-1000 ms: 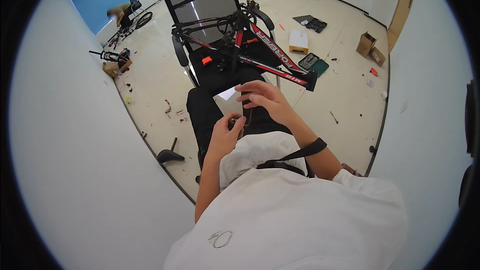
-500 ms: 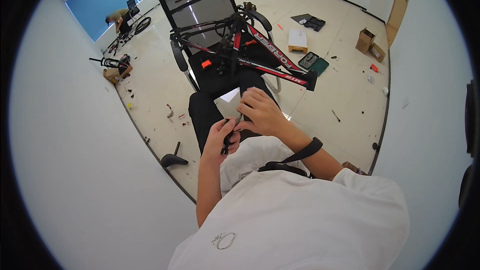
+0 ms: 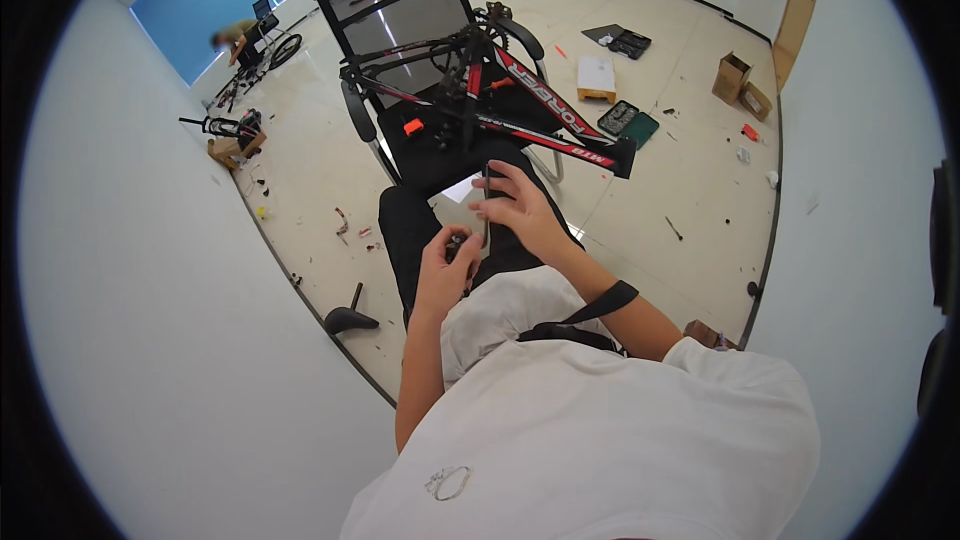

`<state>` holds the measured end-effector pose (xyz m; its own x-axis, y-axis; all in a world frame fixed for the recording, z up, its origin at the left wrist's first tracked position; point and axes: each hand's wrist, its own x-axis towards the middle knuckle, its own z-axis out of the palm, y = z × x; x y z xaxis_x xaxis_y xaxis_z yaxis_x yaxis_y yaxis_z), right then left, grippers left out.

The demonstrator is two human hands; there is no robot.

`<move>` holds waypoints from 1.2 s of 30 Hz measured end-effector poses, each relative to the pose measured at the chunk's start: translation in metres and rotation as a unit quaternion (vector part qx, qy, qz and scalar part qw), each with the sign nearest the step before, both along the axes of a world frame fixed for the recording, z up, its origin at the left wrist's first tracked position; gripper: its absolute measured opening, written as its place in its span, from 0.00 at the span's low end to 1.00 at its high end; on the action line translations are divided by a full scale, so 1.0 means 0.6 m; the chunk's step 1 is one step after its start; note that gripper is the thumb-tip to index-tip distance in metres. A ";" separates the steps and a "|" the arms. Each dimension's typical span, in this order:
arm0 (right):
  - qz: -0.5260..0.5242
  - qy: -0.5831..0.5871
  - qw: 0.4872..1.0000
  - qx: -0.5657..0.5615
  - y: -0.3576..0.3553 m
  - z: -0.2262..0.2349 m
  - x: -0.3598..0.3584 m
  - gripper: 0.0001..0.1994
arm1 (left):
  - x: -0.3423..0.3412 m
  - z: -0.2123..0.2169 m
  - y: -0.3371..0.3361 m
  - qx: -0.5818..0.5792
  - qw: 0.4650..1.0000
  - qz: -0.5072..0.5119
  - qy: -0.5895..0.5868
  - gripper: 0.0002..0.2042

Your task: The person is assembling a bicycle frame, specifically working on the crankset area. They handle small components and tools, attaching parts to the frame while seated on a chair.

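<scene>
From the head cam, their left hand [image 3: 440, 268] was curled round a small dark part [image 3: 455, 243], just short of the black mesh chair's [image 3: 413, 158] front edge. Right hand [image 3: 525, 218] hung half-spread at a thin dark bent rod [image 3: 487, 230]; couldn't tell if touching. Looked mid-job to me: red-and-black metal bike frame [image 3: 545, 98] across the seat, no wheels fitted, black saddle [image 3: 350, 321] on the floor [image 3: 620, 240].

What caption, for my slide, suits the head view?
Left hand holding a dark part, right hand at a thin rod, before a bicycle frame on a chair.
</scene>
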<state>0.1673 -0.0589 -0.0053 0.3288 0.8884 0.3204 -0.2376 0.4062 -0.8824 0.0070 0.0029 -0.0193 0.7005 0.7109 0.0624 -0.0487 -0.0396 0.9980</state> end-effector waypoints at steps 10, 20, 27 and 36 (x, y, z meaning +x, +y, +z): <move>-0.085 0.260 0.948 -0.160 0.007 -0.025 -0.010 0.21 | 0.044 -0.032 -0.067 0.313 0.923 0.109 0.194 0.17; -0.163 0.197 0.962 -0.099 0.005 -0.032 -0.018 0.21 | 0.043 -0.034 -0.066 0.382 0.898 0.094 0.197 0.16; -0.138 0.211 0.964 -0.090 0.000 -0.024 -0.025 0.20 | 0.042 -0.048 -0.061 0.391 0.898 0.139 0.147 0.12; -0.214 0.080 0.973 -0.023 -0.002 -0.021 -0.036 0.17 | 0.045 -0.040 -0.070 0.382 0.904 0.147 0.122 0.12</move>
